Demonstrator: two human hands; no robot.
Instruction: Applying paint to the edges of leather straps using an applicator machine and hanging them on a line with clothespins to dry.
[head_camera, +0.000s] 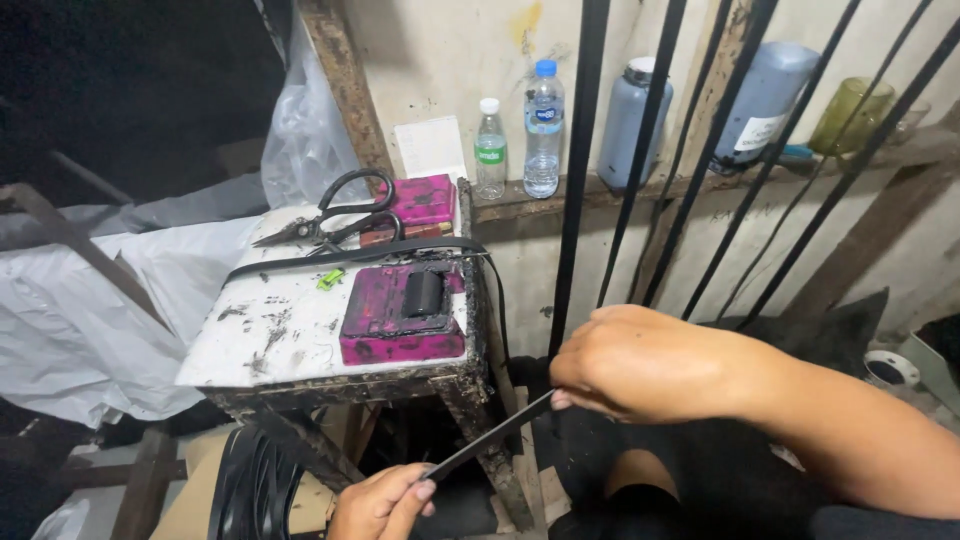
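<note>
Both hands pinch one black strap (490, 436) and pull it straight between them, below the front edge of the small table (290, 340). The right hand (630, 365) grips the upper end, the left hand (385, 505) the lower end. Scissors (335, 215) lie at the back edge (near a pink block (400, 315)), easy to reach.

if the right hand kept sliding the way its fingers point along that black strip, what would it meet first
Most likely the left hand. The right hand pinches the black strip with its fingers aimed down and left along it, and the left hand grips the strip's lower end. The small stand's leg sits close beside that line; depth is unclear.
</note>
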